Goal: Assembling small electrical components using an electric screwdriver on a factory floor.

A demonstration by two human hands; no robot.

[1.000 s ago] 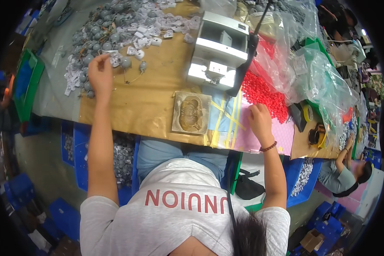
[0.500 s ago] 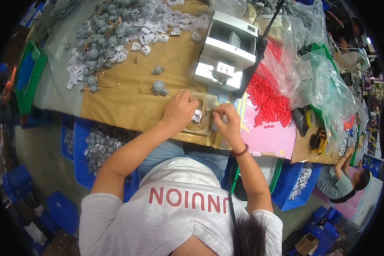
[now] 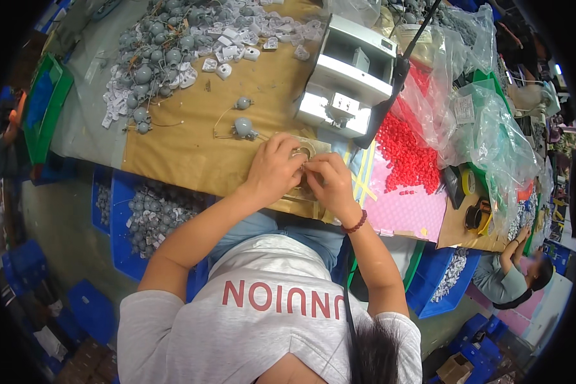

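My left hand (image 3: pixel 275 168) and my right hand (image 3: pixel 331 182) meet at the fingertips over a small clear-and-tan fixture block (image 3: pixel 318 148) at the table's front edge. Both have their fingers pinched closed. Whatever sits between the fingertips is hidden or too small to name. Just beyond my left hand lies a grey ball-shaped part (image 3: pixel 244 127) with a thin wire, and a smaller grey ball (image 3: pixel 242 102) rests behind it. A silver-white machine (image 3: pixel 352 70) with an open front stands behind the fixture.
A heap of grey balls (image 3: pixel 157 54) and white plastic parts (image 3: pixel 227 48) covers the back left. Small red parts (image 3: pixel 406 157) lie on a pink sheet to the right, beside clear plastic bags (image 3: pixel 486 121). Blue bins (image 3: pixel 118 240) stand below the edge. Another person (image 3: pixel 505 278) works at far right.
My right hand has moved left to meet my left hand over the fixture. The white part that showed in the fixture is now covered by my fingers.
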